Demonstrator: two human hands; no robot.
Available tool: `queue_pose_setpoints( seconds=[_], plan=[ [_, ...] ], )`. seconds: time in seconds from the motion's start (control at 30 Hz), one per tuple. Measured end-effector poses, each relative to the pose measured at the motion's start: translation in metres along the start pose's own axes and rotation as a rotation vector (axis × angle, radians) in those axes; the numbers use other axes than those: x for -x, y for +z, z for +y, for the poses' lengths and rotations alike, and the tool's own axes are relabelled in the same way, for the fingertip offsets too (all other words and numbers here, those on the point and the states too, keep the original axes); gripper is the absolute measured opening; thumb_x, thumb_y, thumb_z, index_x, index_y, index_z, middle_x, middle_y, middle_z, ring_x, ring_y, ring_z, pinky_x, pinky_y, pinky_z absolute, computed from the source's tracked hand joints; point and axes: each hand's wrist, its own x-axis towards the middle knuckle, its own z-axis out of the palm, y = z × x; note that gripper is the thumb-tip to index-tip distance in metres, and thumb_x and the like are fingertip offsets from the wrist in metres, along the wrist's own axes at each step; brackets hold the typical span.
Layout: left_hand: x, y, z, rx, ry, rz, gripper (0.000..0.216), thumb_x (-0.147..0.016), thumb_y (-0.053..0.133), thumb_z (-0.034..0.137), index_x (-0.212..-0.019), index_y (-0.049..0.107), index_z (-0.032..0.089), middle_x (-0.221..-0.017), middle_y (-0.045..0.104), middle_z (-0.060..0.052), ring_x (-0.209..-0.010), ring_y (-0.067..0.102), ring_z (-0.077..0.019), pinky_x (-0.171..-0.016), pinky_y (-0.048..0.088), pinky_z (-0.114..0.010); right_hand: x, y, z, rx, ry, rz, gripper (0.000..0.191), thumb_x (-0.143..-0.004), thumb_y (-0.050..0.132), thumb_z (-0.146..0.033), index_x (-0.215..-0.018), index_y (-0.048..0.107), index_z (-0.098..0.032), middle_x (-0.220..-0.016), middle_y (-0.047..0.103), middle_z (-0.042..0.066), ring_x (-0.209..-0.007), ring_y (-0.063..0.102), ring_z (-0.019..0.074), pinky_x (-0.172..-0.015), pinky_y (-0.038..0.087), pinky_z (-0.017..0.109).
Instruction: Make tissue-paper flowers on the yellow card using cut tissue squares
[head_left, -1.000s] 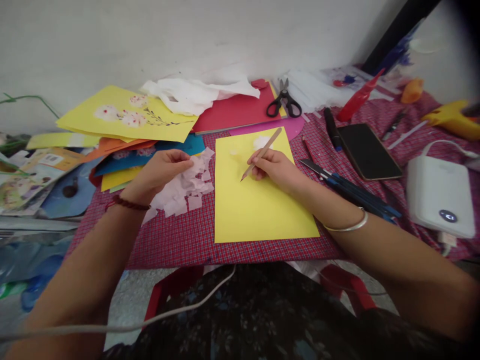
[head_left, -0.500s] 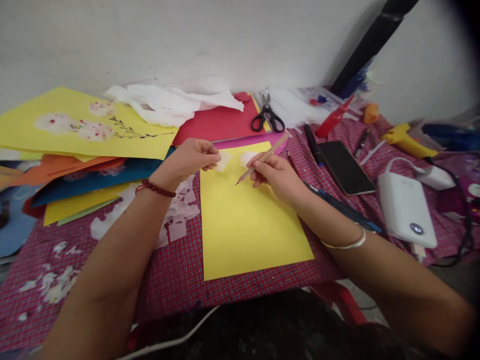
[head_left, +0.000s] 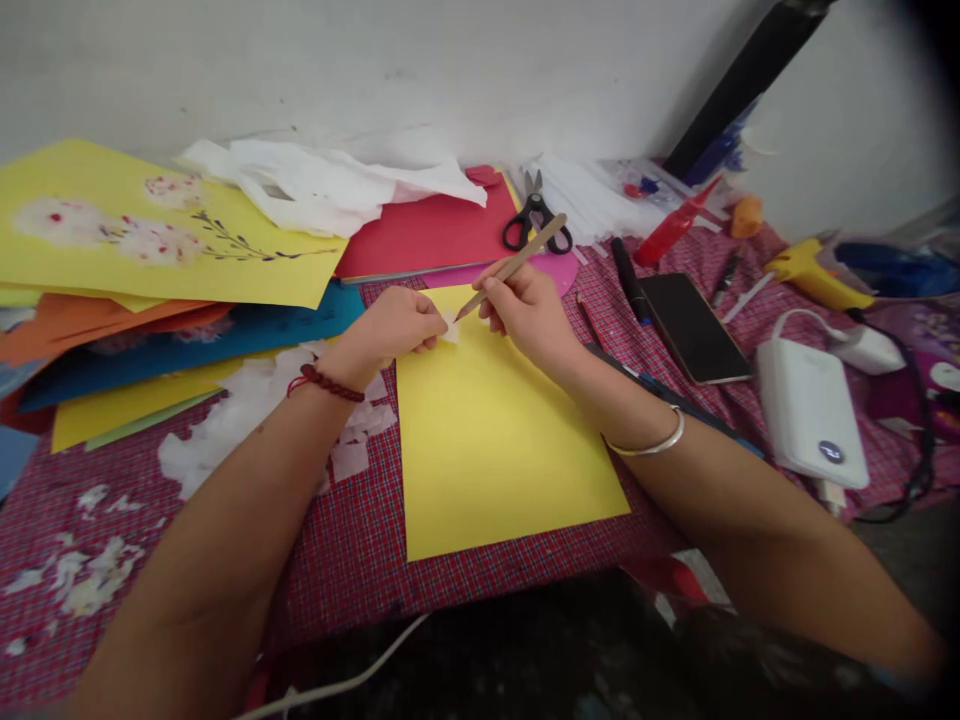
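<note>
Between the thumb and fingers of my left hand [head_left: 403, 325] is a small piece of white tissue paper [head_left: 450, 328], over the top left of a yellow sheet [head_left: 510, 440]. My right hand [head_left: 521, 305] grips a pencil [head_left: 517, 262] slantwise. Its sharpened tip meets the tissue piece or lies very close to it; I cannot tell which. A heap of cut tissue squares [head_left: 360, 430] lies beside the yellow sheet, partly covered by my left forearm.
At the back are black-handled scissors [head_left: 536, 215], a red sheet [head_left: 435, 232] and crumpled white tissue [head_left: 300, 185]. A yellow sheet with tissue flowers [head_left: 262, 275] tops the coloured papers at left. A phone [head_left: 694, 328], power bank [head_left: 810, 405] and yellow glue gun [head_left: 821, 275] are at right.
My right hand has moved up, bringing the pencil tip up and left to the tissue piece. A white patch seen earlier near my right fingers is no longer visible.
</note>
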Motion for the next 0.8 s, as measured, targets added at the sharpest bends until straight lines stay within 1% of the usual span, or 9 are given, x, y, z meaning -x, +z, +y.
queue_pose_setpoints(
  seconds=[0.2, 0.33, 0.43, 0.5, 0.57, 0.63, 0.7, 0.73, 0.8],
  plan=[
    [-0.01, 0.004, -0.011, -0.021, 0.036, -0.005, 0.024, -0.072, 0.063, 0.018, -0.049, 0.054, 0.017, -0.049, 0.054, 0.001, -0.045, 0.045, -0.0078, -0.046, 0.031, -0.022, -0.002, 0.002, 0.01, 0.075, -0.008, -0.018, 0.009, -0.096, 0.053, -0.02, -0.088, 0.056, -0.018, -0.063, 0.056, -0.005, -0.051, 0.051, 0.0083, -0.047, 0.04, 0.019],
    [-0.01, 0.005, -0.012, -0.061, 0.063, 0.018, 0.025, -0.077, 0.062, 0.026, -0.054, 0.059, 0.017, -0.053, 0.058, -0.002, -0.049, 0.051, -0.0105, -0.047, 0.036, -0.023, -0.003, 0.004, 0.016, 0.171, -0.03, -0.017, 0.007, -0.094, 0.053, -0.019, -0.09, 0.058, -0.018, -0.067, 0.059, -0.002, -0.057, 0.055, 0.0108, -0.052, 0.041, 0.022],
    [-0.006, 0.003, -0.008, -0.081, 0.107, -0.024, 0.023, -0.081, 0.054, 0.023, -0.064, 0.067, 0.016, -0.059, 0.062, -0.003, -0.053, 0.054, -0.0112, -0.05, 0.038, -0.023, -0.002, 0.006, 0.018, 0.209, -0.046, -0.017, 0.008, -0.093, 0.052, -0.02, -0.091, 0.059, -0.017, -0.073, 0.062, 0.001, -0.067, 0.06, 0.0143, -0.058, 0.044, 0.024],
    [-0.004, 0.001, -0.006, -0.129, 0.135, -0.071, 0.022, -0.079, 0.05, 0.02, -0.073, 0.071, 0.016, -0.065, 0.065, -0.003, -0.057, 0.056, -0.012, -0.054, 0.039, -0.024, -0.002, 0.005, 0.018, 0.222, -0.041, -0.018, 0.009, -0.093, 0.052, -0.02, -0.091, 0.06, -0.017, -0.074, 0.063, 0.002, -0.07, 0.061, 0.0158, -0.061, 0.045, 0.026],
    [-0.004, -0.002, -0.008, -0.2, 0.194, -0.087, 0.021, -0.075, 0.051, 0.017, -0.079, 0.072, 0.016, -0.071, 0.069, -0.003, -0.065, 0.06, -0.0139, -0.059, 0.042, -0.024, -0.002, 0.005, 0.016, 0.232, -0.037, -0.018, 0.01, -0.093, 0.051, -0.02, -0.091, 0.06, -0.016, -0.075, 0.064, 0.002, -0.071, 0.062, 0.0163, -0.063, 0.046, 0.027],
    [-0.006, -0.004, -0.012, -0.291, 0.291, -0.028, 0.016, -0.072, 0.054, 0.017, -0.079, 0.069, 0.016, -0.074, 0.07, -0.003, -0.071, 0.062, -0.0158, -0.062, 0.043, -0.026, -0.002, 0.004, 0.016, 0.241, -0.038, -0.014, 0.009, -0.093, 0.051, -0.02, -0.091, 0.059, -0.017, -0.076, 0.064, 0.002, -0.071, 0.062, 0.0161, -0.064, 0.046, 0.027],
    [-0.01, -0.005, -0.017, -0.401, 0.375, 0.084, 0.013, -0.071, 0.056, 0.016, -0.081, 0.065, 0.017, -0.073, 0.067, -0.003, -0.07, 0.06, -0.0162, -0.062, 0.042, -0.027, -0.002, 0.004, 0.016, 0.251, -0.04, -0.012, 0.01, -0.093, 0.051, -0.02, -0.091, 0.06, -0.017, -0.075, 0.063, 0.002, -0.071, 0.062, 0.016, -0.064, 0.046, 0.027],
    [-0.011, -0.006, -0.019, -0.449, 0.397, 0.126, 0.017, -0.071, 0.057, 0.014, -0.086, 0.065, 0.017, -0.073, 0.066, -0.002, -0.068, 0.059, -0.016, -0.061, 0.041, -0.028, -0.002, 0.004, 0.016, 0.255, -0.041, -0.012, 0.01, -0.093, 0.051, -0.021, -0.091, 0.06, -0.017, -0.075, 0.063, 0.002, -0.071, 0.061, 0.0159, -0.064, 0.046, 0.027],
    [-0.013, -0.006, -0.021, -0.518, 0.415, 0.146, 0.03, -0.071, 0.056, 0.012, -0.099, 0.065, 0.017, -0.075, 0.065, -0.001, -0.066, 0.057, -0.0157, -0.06, 0.039, -0.029, -0.003, 0.003, 0.017, 0.255, -0.049, -0.014, 0.009, -0.093, 0.051, -0.021, -0.091, 0.06, -0.017, -0.074, 0.063, 0.001, -0.071, 0.061, 0.0157, -0.063, 0.045, 0.026]
  ],
)
